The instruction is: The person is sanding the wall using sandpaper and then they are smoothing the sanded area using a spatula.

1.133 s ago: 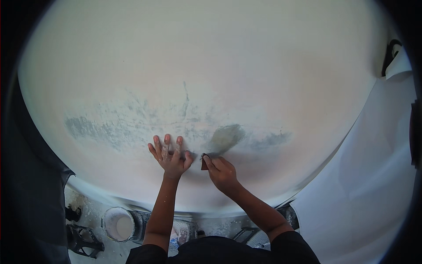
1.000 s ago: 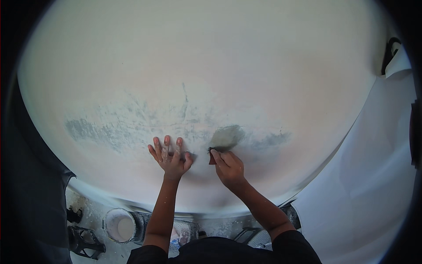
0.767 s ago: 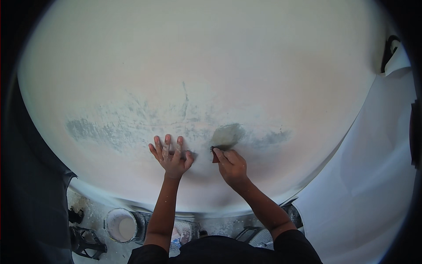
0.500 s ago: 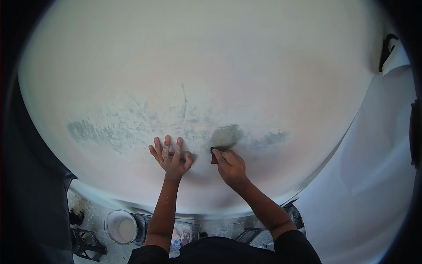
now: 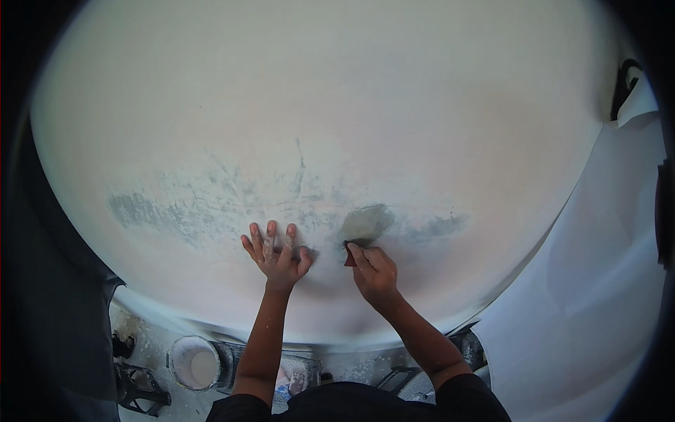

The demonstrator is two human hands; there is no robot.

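A large pale, slightly curved panel (image 5: 337, 91) fills most of my view, with mottled grey-blue scuffing (image 5: 148, 214) across its lower middle and a darker olive-grey patch (image 5: 367, 219). My left hand (image 5: 279, 259) rests on the panel below the scuffing, fingers spread, white residue on them. My right hand (image 5: 374, 274), to its right, pinches a small dark red-brown pad (image 5: 349, 259), likely abrasive paper, against the panel at the lower-left edge of the olive patch.
Below the panel stand a white-crusted bucket (image 5: 193, 363), a black plastic stool (image 5: 144, 394) and other dusty items (image 5: 292, 380) on a spattered floor. A dark sheet (image 5: 77, 330) hangs at left. White sheeting (image 5: 562, 295) covers the right, with a black object (image 5: 624, 88) at its top.
Since about a second ago, my right hand and its pad have moved right and slightly up relative to the patch. My left hand stays in place. The view has shifted slightly.
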